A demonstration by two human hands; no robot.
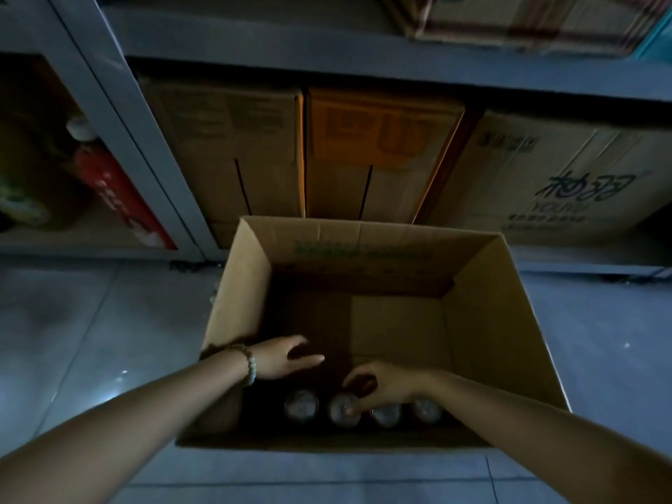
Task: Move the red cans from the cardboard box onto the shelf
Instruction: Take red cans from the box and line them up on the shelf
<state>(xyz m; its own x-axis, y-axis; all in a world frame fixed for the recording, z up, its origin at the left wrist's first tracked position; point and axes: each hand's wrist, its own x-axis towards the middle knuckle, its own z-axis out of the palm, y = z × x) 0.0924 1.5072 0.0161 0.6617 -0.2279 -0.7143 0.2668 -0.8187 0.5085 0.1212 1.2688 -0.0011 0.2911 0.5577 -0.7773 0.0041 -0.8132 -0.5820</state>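
Four cans (363, 411) in cardboard box (491, 321) (labels unreadable) — right hand (387, 385) fingers pinching one; left hand (282, 358) spread, empty.

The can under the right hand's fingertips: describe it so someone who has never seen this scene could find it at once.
Start at the open cardboard box on the tiled floor in front of the shelving. Along its near wall stands a row of four can tops. The can is second from the left, and it alone has the right hand fingertips on its rim; the left hand hovers open, touching none.
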